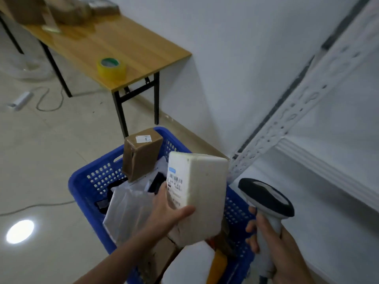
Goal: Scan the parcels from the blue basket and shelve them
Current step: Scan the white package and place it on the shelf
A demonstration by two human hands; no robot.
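Now my left hand (168, 210) grips a white parcel (202, 193) above the blue basket (86, 181), label facing me. My right hand (272, 238) curls round the barcode scanner (266, 203) just beside it.

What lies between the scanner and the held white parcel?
Head view: only the mesh wall of the blue basket shows between the scanner and the white parcel.
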